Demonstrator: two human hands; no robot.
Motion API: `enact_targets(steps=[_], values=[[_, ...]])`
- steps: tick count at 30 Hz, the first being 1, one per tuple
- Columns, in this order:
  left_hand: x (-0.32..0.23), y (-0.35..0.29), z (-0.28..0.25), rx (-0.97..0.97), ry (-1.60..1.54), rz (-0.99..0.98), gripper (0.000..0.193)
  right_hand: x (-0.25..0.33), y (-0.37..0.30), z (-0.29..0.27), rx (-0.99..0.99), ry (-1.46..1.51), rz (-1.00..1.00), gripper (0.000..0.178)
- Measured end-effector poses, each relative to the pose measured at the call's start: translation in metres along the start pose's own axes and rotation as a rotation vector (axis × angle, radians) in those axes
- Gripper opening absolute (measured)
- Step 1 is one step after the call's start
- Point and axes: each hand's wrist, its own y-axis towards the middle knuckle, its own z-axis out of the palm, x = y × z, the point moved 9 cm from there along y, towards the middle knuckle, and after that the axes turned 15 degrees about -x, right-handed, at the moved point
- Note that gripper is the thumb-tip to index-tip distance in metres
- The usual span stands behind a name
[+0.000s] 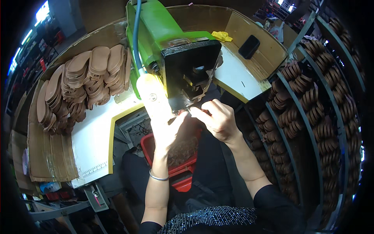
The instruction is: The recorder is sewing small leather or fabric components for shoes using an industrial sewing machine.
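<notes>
Head view: both hands raised at the front of the green machine (163, 35), under its black head (191, 64). Left hand (165, 130) is washed out by the lamp (150, 93) just beside it; fingers look loosely curled, thumb up toward the right hand, but glare hides any grip, so cannot tell what it has. Right hand (218, 119) has thumb and forefinger pinched together at the machine's foot, seemingly on a small brown piece (186, 112), mostly hidden between the fingertips. The piece sits at the fingertips, just below the black head, between the two hands. Below the fingers, a red bin (183, 173) holds brown trimmings. Well to the left of the fingers, soles (83, 80) stand stacked on edge in rows on a white bench (93, 136). To the right, racks (311, 117) hold many darker curled pieces. Beyond the fingers, a yellow cloth (222, 36) and a phone (249, 46) lie on the far bench. Judgement: one piece is in hand at the machine, mid-run; the big left stack suggests much work remains, the filled racks that plenty is done.
</notes>
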Motion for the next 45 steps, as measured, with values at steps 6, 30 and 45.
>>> enact_targets(steps=[6,30,45], values=[[0.001,-0.001,0.002,0.040,0.076,-0.017,0.021,0.006,0.005,-0.003,0.014,-0.069,-0.079,0.021],[0.010,-0.007,0.005,-0.026,0.410,0.176,0.020,-0.008,-0.010,0.001,-0.069,0.180,0.116,0.009],[0.018,-0.005,0.007,0.114,0.055,-0.101,0.010,-0.026,-0.050,0.033,-0.226,0.735,0.954,0.015]])
